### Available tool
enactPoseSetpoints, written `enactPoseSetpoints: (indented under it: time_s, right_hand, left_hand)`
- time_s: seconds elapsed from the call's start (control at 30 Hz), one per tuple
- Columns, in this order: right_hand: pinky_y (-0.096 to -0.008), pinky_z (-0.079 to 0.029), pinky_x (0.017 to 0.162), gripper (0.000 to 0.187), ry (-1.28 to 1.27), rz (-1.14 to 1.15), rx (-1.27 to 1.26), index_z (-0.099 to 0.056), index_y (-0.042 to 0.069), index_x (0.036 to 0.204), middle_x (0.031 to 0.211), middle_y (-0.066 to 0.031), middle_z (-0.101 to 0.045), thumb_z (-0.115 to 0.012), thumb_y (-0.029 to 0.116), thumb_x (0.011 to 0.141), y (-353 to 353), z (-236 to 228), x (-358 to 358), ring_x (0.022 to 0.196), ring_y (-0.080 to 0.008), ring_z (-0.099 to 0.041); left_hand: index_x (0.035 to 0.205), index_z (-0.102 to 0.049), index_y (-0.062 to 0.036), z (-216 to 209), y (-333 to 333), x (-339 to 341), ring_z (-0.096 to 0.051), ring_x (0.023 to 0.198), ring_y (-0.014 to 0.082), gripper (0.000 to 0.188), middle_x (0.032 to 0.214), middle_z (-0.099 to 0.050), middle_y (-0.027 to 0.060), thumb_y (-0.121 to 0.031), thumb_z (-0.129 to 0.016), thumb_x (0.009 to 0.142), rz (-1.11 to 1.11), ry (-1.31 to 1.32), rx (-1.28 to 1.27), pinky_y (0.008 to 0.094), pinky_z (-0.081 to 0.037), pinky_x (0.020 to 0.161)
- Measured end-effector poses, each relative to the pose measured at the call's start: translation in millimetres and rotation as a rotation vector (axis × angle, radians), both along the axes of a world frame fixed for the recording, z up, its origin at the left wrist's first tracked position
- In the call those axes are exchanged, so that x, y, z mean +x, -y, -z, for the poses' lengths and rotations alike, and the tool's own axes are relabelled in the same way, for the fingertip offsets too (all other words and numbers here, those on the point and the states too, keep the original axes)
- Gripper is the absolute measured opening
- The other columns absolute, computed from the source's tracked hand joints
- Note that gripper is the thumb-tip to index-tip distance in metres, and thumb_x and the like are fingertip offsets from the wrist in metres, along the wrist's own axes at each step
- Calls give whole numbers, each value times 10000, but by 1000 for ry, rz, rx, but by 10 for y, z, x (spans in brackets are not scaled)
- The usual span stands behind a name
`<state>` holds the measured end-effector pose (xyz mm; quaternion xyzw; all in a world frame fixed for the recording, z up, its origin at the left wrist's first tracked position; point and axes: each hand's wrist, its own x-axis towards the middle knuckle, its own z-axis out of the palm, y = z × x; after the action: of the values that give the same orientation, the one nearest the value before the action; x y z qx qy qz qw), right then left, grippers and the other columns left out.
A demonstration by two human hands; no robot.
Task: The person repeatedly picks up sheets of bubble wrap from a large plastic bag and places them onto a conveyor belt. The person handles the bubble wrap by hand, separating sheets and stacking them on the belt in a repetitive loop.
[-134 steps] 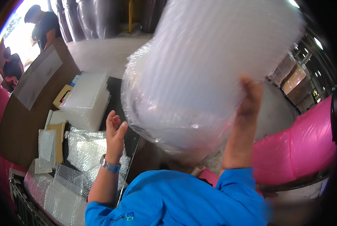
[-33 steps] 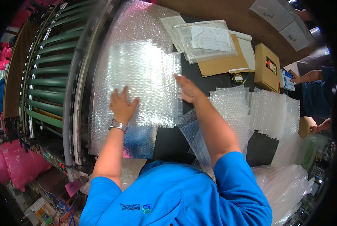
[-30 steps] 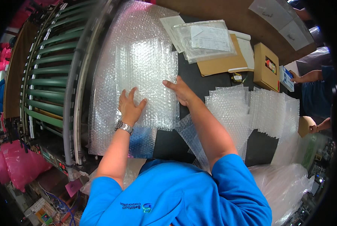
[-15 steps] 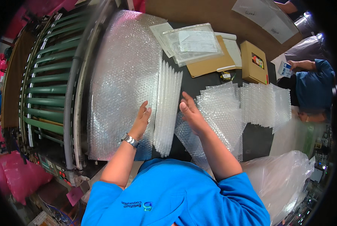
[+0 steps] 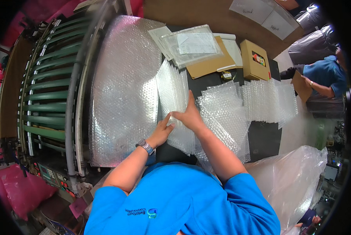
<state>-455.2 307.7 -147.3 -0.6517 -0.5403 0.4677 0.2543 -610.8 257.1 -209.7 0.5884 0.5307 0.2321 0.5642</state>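
A stack of clear bubble-wrap sheets (image 5: 171,88) lies in front of me, its edges fanned and slightly askew. From its left side my left hand (image 5: 162,132), with a metal watch on the wrist, closes on the stack, fingers partly hidden. My right hand (image 5: 190,116) grips the opposite edge, thumb across the top and a finger pointing up along the side. The two hands nearly meet over the middle of the stack. Left of it spreads a large flat pile of bubble wrap (image 5: 122,90). More fanned bubble-wrap sheets (image 5: 224,113) lie just right of my right hand.
Green rollers (image 5: 52,94) of a machine stand at the left. Beyond my hands are papers in a plastic sleeve (image 5: 195,43), a brown folder (image 5: 207,70) and a cardboard box (image 5: 255,58). Another bubble-wrap row (image 5: 261,100) lies right. A co-worker (image 5: 322,74) holds a brown board.
Both hands have closed in on the stack; the left moved right, the right slightly left and down. The stack has shifted from upright-looking ridges to a flatter, fanned shape.
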Motion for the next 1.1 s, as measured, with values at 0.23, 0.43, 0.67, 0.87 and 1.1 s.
enactPoseSetpoints:
  time_s: [0.23,0.43,0.67,0.87,1.1]
  right_hand:
    - [-374,-212,1046,1091,-184,-191,396,-22,50,1387,1400,-216,-175,-736,256,589,86,-427,355,1290,-321,-215]
    - [-364,-173,1062,1187,-422,-253,147,-14,92,1396,1408,-187,-154,-803,249,524,32,-307,474,1306,-296,-172]
    - [-345,-334,969,950,-317,-68,204,-223,48,1315,1208,-151,-443,-798,128,563,131,245,480,1139,-260,-415]
    - [-365,-448,860,636,-929,229,132,-420,25,1207,1106,-118,-519,-706,253,686,179,-488,792,1010,-238,-519]
    - [-429,-405,921,678,-1340,324,26,-374,32,1261,1206,-144,-478,-648,360,735,439,-421,913,1096,-298,-473]
  left_hand:
    - [1375,-112,-19,-197,-480,-504,-221,1291,265,866,1401,-204,183,-229,-659,737,-542,92,381,377,-167,1061]
    - [1224,-414,-19,-398,-616,-1026,-434,1137,225,661,1212,-466,116,-168,-695,645,-35,269,-84,363,-326,973]
    - [1026,-576,-2,-115,-467,-604,-569,866,183,378,950,-607,71,-140,-678,689,-221,215,37,311,-445,804]
    - [1215,-427,8,-1466,-593,-244,-505,999,180,610,1090,-540,115,-373,-610,777,-10,655,283,325,-388,884]
    - [1082,-505,9,-1833,-667,-79,-496,807,70,440,919,-572,43,-378,-504,872,232,489,87,234,-422,726]
